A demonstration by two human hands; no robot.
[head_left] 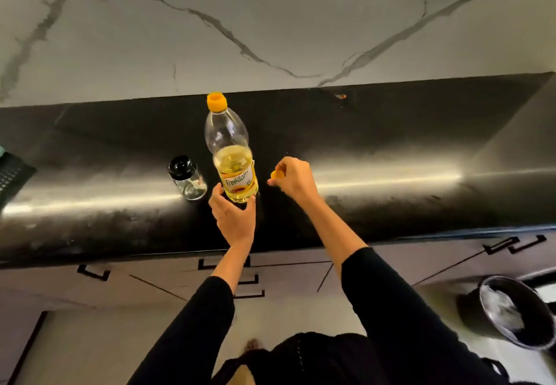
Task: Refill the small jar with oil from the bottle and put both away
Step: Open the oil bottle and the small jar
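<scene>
- bottle (231,150): clear plastic, upright on the counter (391,132), about mid-frame, w/ a yellow-orange top (216,101) at the neck and a label (239,178) reading "freedom" low on the body.
- oil (233,159) in it: pale yellow, fills roughly the lower half; upper half looks clear.
- jar (188,181): small clear glass, black lid (180,165) on, stands just left of the bottle, not touching it. can't tell if there's any oil inside; a whitish patch shows on its side.
- left hand (233,213): thumb and fingers curled round the bottle's base, gripping it from the near side.
- right hand (293,180): just right of the bottle, above the counter, fingertips pinching a small yellow cap (275,175); rest of the fingers curled in.
- both arms in black sleeves, pushed up off the wrists.
- counter: glossy black, long, streaked w/ bright reflections along the front edge.
- wall (270,23) behind: pale marble w/ dark grey veins.
- dark mesh rack (12,174) pokes in at the far left edge of the counter.
- below the counter: pale drawers (301,273) w/ black handles.
- bin (508,315): black, round, white liner inside, on the floor (90,339) at lower right.
</scene>
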